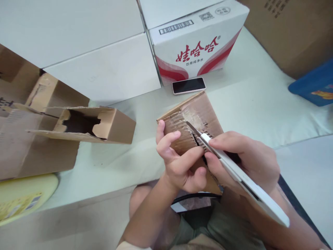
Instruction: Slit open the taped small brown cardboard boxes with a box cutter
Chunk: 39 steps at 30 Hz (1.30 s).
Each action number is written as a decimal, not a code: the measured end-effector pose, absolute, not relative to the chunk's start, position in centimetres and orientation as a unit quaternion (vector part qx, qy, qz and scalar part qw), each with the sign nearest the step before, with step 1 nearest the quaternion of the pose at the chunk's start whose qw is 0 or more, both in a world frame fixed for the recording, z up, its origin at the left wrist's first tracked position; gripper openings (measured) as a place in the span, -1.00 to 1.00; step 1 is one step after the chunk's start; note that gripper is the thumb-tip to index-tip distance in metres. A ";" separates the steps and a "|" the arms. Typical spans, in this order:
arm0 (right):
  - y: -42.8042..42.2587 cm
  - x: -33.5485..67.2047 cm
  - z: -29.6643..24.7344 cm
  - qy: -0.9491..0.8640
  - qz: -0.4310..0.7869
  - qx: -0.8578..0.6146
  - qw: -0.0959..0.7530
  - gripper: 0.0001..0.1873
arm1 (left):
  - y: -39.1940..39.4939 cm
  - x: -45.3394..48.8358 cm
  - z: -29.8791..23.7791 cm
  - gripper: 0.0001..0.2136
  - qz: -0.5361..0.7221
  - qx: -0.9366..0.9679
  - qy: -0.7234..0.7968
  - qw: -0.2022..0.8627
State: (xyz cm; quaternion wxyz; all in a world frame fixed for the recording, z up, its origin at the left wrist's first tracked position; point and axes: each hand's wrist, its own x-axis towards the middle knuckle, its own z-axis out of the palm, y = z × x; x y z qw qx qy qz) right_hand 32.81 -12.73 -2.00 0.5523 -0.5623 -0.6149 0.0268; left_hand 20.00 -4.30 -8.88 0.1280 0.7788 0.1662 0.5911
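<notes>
A white utility knife (241,175) lies diagonally in my right hand (247,159), gripped between thumb and fingers. Its dark blade points up and left and touches the torn, ragged seam of a brown cardboard box (208,111). My left hand (179,159) holds that box from the near left side, fingers half bent and spread over it. One of its fingertips reaches the box's left edge, and another finger lies close to the blade. The box is tilted at the edge of the covered surface, above my lap; its underside is hidden.
Behind the box lies a phone (189,85), in front of a white and red carton (197,52). An opened small box (121,125) stands left, beside larger brown boxes (39,152). A yellow item (31,194) sits front left, a blue one (312,85) at right.
</notes>
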 end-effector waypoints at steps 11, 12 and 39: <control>-13.2 33.7 -2.5 -0.596 0.062 -0.532 0.598 -0.70 | -4.4 19.8 -8.9 -0.59 0.584 0.782 0.196 0.096; -13.2 33.8 -2.6 -0.595 0.063 -0.531 0.600 -0.71 | -4.4 19.9 -8.8 -0.61 0.588 0.780 0.193 0.094; -13.5 33.6 -1.6 -0.625 0.070 -0.570 0.528 -0.79 | -4.0 19.4 -8.9 -0.76 0.563 0.794 0.167 0.155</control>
